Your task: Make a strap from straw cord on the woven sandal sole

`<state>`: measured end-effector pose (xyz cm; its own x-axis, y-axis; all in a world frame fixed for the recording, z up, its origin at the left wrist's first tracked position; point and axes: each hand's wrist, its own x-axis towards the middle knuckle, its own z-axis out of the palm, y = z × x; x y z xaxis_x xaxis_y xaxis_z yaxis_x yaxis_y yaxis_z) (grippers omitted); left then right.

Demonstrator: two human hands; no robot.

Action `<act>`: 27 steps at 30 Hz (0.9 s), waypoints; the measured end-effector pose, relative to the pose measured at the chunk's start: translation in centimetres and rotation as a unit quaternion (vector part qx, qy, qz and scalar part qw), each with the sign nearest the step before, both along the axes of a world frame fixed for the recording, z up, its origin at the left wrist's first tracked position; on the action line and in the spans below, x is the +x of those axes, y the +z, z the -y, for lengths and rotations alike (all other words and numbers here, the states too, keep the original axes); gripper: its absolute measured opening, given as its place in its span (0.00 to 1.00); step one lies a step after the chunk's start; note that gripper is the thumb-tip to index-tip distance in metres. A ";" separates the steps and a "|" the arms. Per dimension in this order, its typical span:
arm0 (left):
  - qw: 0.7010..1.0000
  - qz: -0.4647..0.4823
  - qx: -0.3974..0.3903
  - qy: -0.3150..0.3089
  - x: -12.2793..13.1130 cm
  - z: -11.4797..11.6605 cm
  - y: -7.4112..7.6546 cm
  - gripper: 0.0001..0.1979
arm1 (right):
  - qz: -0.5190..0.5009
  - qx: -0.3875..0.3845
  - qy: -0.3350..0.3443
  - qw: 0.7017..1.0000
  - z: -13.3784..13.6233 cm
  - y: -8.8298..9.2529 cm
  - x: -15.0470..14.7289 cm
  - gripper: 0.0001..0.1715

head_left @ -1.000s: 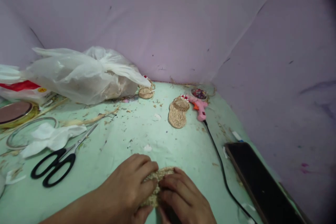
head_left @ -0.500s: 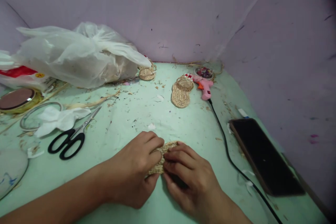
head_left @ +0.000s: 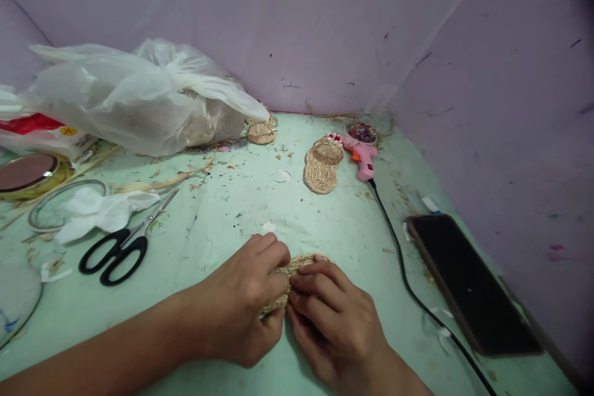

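Note:
Both hands are at the near middle of the table, closed on a small woven straw piece (head_left: pixel 297 265) of coiled, braided fibre. My left hand (head_left: pixel 253 297) grips its left side, with the thumb low and fingers curled over it. My right hand (head_left: pixel 331 315) holds the right side, fingertips pressed on its surface close to the left fingers. Much of the piece is hidden under the fingers. Farther off lies a finished-looking miniature straw slipper (head_left: pixel 321 170) with red and white beads, touching or close to a pink glue gun (head_left: pixel 364 158).
Black-handled scissors (head_left: pixel 123 253) lie at left beside a crumpled white cloth (head_left: pixel 99 210) and a tape roll (head_left: pixel 32 173). A plastic bag (head_left: pixel 139 99) stands at the back left. At right are a phone (head_left: pixel 473 284) and the glue gun's black cord (head_left: pixel 401 260). Beads fill a small dish (head_left: pixel 362 132).
The right hand's fingers have shifted slightly on the straw piece, and a little more of its upper edge shows. The camera view has moved slightly.

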<state>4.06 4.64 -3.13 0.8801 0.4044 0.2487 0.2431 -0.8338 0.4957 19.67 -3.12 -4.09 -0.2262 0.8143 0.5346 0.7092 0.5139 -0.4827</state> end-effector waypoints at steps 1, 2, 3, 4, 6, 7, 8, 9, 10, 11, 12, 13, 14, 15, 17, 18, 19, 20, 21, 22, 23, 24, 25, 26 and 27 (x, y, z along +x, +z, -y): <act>1.000 -0.002 0.003 0.001 0.1 0.1 0.0 0.05 | 0.001 -0.001 -0.002 1.000 0.0 0.0 0.0 0.08; 1.000 -0.003 0.006 0.001 0.1 0.1 0.0 0.05 | 0.002 -0.003 -0.003 1.000 0.0 0.0 0.0 0.08; 1.000 -0.003 0.008 0.000 0.1 0.1 0.0 0.05 | 0.004 -0.007 -0.005 1.000 0.0 0.0 0.0 0.08; 1.000 -0.001 0.008 -0.002 0.1 0.1 0.0 0.04 | 0.005 -0.013 -0.005 1.000 0.0 0.1 -0.1 0.08; 1.000 0.005 -0.001 -0.005 0.1 0.0 0.2 0.04 | 0.004 -0.023 -0.003 1.000 0.0 0.2 -0.1 0.10; 1.000 0.005 -0.007 -0.006 0.1 -0.1 0.3 0.03 | 0.003 -0.030 -0.001 1.000 0.0 0.3 -0.1 0.10; 1.000 0.005 -0.014 -0.007 0.0 -0.1 0.5 0.03 | 0.002 -0.036 -0.001 0.999 0.1 0.4 -0.2 0.11; 1.000 0.004 -0.020 -0.009 -0.1 -0.2 0.6 0.04 | 0.000 -0.040 -0.001 0.999 0.1 0.5 -0.2 0.11; 1.000 0.003 -0.025 -0.011 -0.2 -0.2 0.7 0.04 | -0.001 -0.041 -0.002 0.999 0.1 0.5 -0.2 0.11; 1.000 0.002 -0.028 -0.013 -0.3 -0.3 0.8 0.05 | 0.001 -0.041 -0.004 0.999 0.2 0.5 -0.2 0.11; 0.999 0.001 -0.030 -0.015 -0.4 -0.3 0.9 0.05 | 0.008 -0.039 -0.007 0.999 0.3 0.5 -0.1 0.11; 0.999 0.001 -0.031 -0.015 -0.4 -0.3 0.9 0.05 | 0.019 -0.036 -0.010 0.999 0.4 0.4 -0.1 0.11; 0.999 0.002 -0.033 -0.014 -0.5 -0.2 0.9 0.05 | 0.032 -0.033 -0.012 0.999 0.4 0.3 0.0 0.12; 0.999 0.004 -0.036 -0.012 -0.5 -0.2 0.9 0.05 | 0.045 -0.035 -0.015 0.998 0.5 0.2 0.1 0.13; 0.999 0.011 -0.048 -0.011 -0.4 -0.2 0.8 0.05 | 0.062 -0.048 -0.015 0.997 0.5 0.0 0.2 0.14; 0.998 0.014 -0.055 -0.012 -0.4 -0.2 0.8 0.06 | 0.064 -0.056 -0.014 0.996 0.5 -0.2 0.3 0.15; 0.998 0.015 -0.059 -0.014 -0.3 -0.2 0.8 0.06 | 0.064 -0.062 -0.012 0.996 0.5 -0.3 0.3 0.15; 0.998 0.015 -0.062 -0.016 -0.3 -0.3 0.7 0.06 | 0.063 -0.067 -0.012 0.996 0.4 -0.3 0.3 0.15; 0.998 0.015 -0.062 -0.017 -0.3 -0.3 0.7 0.06 | 0.062 -0.068 -0.012 0.996 0.4 -0.4 0.3 0.16; 0.998 0.016 -0.061 -0.017 -0.3 -0.4 0.7 0.06 | 0.060 -0.067 -0.013 0.996 0.3 -0.5 0.2 0.16; 0.998 0.017 -0.059 -0.019 -0.2 -0.4 0.6 0.06 | 0.059 -0.066 -0.013 0.996 0.3 -0.5 0.2 0.17; 0.998 0.018 -0.057 -0.020 -0.2 -0.4 0.6 0.06 | 0.058 -0.066 -0.013 0.996 0.2 -0.6 0.1 0.18; 0.998 0.019 -0.054 -0.019 -0.3 -0.4 0.5 0.06 | 0.057 -0.063 -0.014 0.996 0.2 -0.6 0.0 0.18; 0.998 0.018 -0.051 -0.017 -0.3 -0.3 0.4 0.05 | 0.054 -0.060 -0.015 0.997 0.2 -0.6 0.0 0.19; 0.999 0.016 -0.050 -0.013 -0.3 -0.3 0.3 0.05 | 0.052 -0.057 -0.017 0.997 0.1 -0.7 -0.1 0.20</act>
